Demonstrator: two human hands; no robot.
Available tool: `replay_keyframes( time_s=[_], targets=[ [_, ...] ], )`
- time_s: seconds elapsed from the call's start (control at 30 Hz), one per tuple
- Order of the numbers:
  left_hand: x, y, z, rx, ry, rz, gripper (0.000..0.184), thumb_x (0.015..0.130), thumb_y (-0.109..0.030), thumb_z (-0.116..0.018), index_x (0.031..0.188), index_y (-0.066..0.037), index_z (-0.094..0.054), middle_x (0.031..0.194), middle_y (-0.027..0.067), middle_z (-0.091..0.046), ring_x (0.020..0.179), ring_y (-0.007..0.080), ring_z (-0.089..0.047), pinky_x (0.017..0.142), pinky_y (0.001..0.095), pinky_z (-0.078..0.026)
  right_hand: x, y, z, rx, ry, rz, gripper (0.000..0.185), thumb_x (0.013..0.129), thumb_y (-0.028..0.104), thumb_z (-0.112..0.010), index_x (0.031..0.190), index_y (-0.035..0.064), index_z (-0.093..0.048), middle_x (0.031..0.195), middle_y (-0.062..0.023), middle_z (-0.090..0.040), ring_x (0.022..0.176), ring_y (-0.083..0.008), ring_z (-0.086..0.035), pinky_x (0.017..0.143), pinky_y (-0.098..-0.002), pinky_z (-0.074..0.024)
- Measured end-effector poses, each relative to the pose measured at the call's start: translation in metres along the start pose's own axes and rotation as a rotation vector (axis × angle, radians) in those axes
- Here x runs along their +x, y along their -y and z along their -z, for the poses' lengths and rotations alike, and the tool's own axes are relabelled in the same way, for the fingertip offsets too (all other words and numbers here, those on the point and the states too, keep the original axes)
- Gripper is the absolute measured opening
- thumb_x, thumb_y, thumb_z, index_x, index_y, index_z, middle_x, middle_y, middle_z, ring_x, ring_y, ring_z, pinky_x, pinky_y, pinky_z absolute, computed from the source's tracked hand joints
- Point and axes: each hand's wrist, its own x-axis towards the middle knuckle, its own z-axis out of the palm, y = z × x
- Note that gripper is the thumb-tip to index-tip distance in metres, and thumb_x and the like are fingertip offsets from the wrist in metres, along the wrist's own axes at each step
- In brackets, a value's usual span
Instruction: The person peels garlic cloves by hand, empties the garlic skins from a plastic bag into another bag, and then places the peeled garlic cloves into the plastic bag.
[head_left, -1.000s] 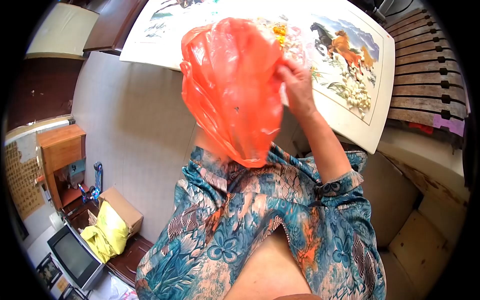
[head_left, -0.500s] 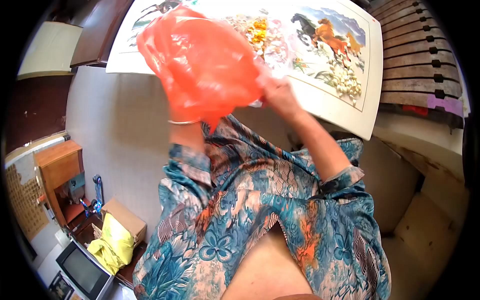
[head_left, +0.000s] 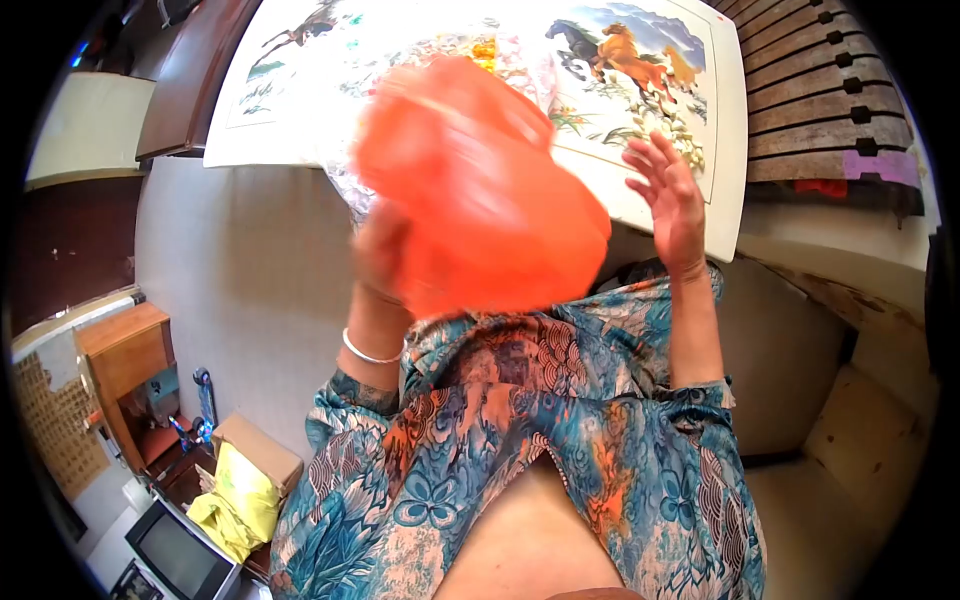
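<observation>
A red plastic bag (head_left: pixel 490 200), blurred by motion, hangs over the near edge of the table and above my lap. My left hand (head_left: pixel 382 240), with a white bangle on its wrist, holds the bag by its left side; the fingers are partly hidden and smeared. Off to the bag's right, my right hand (head_left: pixel 672 195) is open and holds nothing, its fingers apart over the table's near edge. Close by its fingertips lies a heap of small pale pieces (head_left: pixel 692 152). Yellow pieces (head_left: pixel 485 52) lie behind the bag.
The white table (head_left: pixel 722 215) bears printed pictures of horses (head_left: pixel 635 60). A slatted wooden rack (head_left: pixel 820 95) stands at the right. Lower left are a yellow bag (head_left: pixel 238 500) in a cardboard box (head_left: pixel 262 455), a small screen (head_left: pixel 180 545) and a wooden cabinet (head_left: pixel 125 335).
My right hand has let go of the bag and moved right, opening its fingers. The bag has swung right and nearer to my body, with my left hand coming into view beside it.
</observation>
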Motion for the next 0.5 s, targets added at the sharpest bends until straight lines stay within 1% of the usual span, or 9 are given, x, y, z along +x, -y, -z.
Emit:
replay_keyframes(
  time_s=[0.07,0.13,0.2,0.23,0.27,0.3,0.37,0.4,0.5],
  targets=[
    [0.001,0.028,-0.015,-0.125,0.158,0.328,0.041,0.087,-0.011,-0.051,0.125,0.002,-0.043,0.12,0.0117,-0.054,0.109,0.0231,-0.053,0.093,0.0356,-0.044,0.0,0.012,-0.01,0.016,0.041,0.012,0.062,0.088,0.042,-0.046,0.131,-0.0016,-0.039,0.121,-0.0138,-0.055,0.113,-0.0225,-0.051,0.096,-0.0348,-0.0367],
    [0.008,0.054,-0.003,0.144,0.348,0.582,0.031,0.085,-0.007,-0.054,0.115,0.002,-0.054,0.113,0.0095,-0.058,0.105,0.0182,-0.054,0.088,0.0309,-0.045,0.009,0.003,-0.032,0.072,0.183,0.026,0.062,0.088,0.044,-0.045,0.129,-0.0019,-0.043,0.119,-0.0128,-0.056,0.113,-0.0216,-0.051,0.095,-0.0341,-0.0365],
    [0.017,0.07,-0.029,0.186,0.501,0.706,0.022,0.085,-0.007,-0.056,0.104,0.002,-0.061,0.104,0.0067,-0.06,0.099,0.0143,-0.055,0.083,0.0271,-0.045,0.007,-0.012,-0.044,0.066,0.429,-0.054,0.061,0.09,0.051,-0.041,0.122,0.0005,-0.051,0.111,-0.0114,-0.061,0.106,-0.0183,-0.055,0.092,-0.032,-0.0393],
    [0.021,0.075,-0.026,0.255,0.51,0.796,0.02,0.086,-0.007,-0.055,0.104,0.0,-0.061,0.1,0.0047,-0.06,0.095,0.0124,-0.055,0.083,0.0265,-0.045,-0.005,-0.001,-0.052,0.101,0.399,-0.217,0.06,0.09,0.052,-0.04,0.12,0.0017,-0.053,0.105,-0.0109,-0.062,0.101,-0.0173,-0.057,0.088,-0.031,-0.0414],
    [0.025,0.075,-0.021,0.351,0.459,0.784,0.02,0.086,-0.007,-0.054,0.103,-0.001,-0.061,0.098,0.0038,-0.06,0.093,0.0118,-0.055,0.082,0.0259,-0.045,-0.023,0.016,-0.059,0.138,0.37,-0.383,0.059,0.091,0.053,-0.039,0.118,0.0029,-0.055,0.1,-0.0104,-0.063,0.095,-0.0164,-0.059,0.085,-0.0299,-0.0436],
    [0.03,0.075,-0.016,0.446,0.409,0.769,0.019,0.086,-0.007,-0.053,0.103,-0.001,-0.061,0.096,0.0029,-0.06,0.092,0.0112,-0.055,0.082,0.0252,-0.045,-0.035,0.025,-0.062,0.11,0.228,-0.369,0.058,0.092,0.054,-0.037,0.114,0.0045,-0.058,0.092,-0.0096,-0.064,0.086,-0.014,-0.061,0.079,-0.0272,-0.0458],
    [0.048,0.068,-0.007,0.695,0.444,0.697,0.02,0.087,-0.004,-0.05,0.104,-0.001,-0.061,0.096,0.0022,-0.06,0.089,0.0089,-0.055,0.079,0.0235,-0.046,-0.042,-0.016,-0.016,0.303,0.219,-0.343,0.056,0.092,0.05,-0.04,0.116,0.0014,-0.056,0.094,-0.0092,-0.063,0.085,-0.0131,-0.059,0.079,-0.0262,-0.0462],
    [0.053,0.062,-0.009,0.786,0.289,0.806,0.018,0.087,-0.006,-0.05,0.101,-0.002,-0.061,0.089,0.0005,-0.06,0.083,0.0075,-0.055,0.076,0.022,-0.046,-0.05,-0.022,-0.003,0.309,0.138,-0.33,0.054,0.092,0.046,-0.043,0.117,0.0002,-0.055,0.097,-0.0086,-0.063,0.085,-0.013,-0.059,0.078,-0.0261,-0.0467],
    [0.063,0.086,0.035,0.879,0.218,0.634,0.02,0.089,-0.009,-0.049,0.105,-0.002,-0.06,0.087,0.0,-0.06,0.081,0.0068,-0.055,0.074,0.0216,-0.046,-0.076,-0.015,0.006,-0.058,0.237,-0.236,0.047,0.089,0.034,-0.052,0.12,-0.0021,-0.053,0.103,-0.0077,-0.062,0.088,-0.0129,-0.059,0.078,-0.0259,-0.0477]
  ],
)
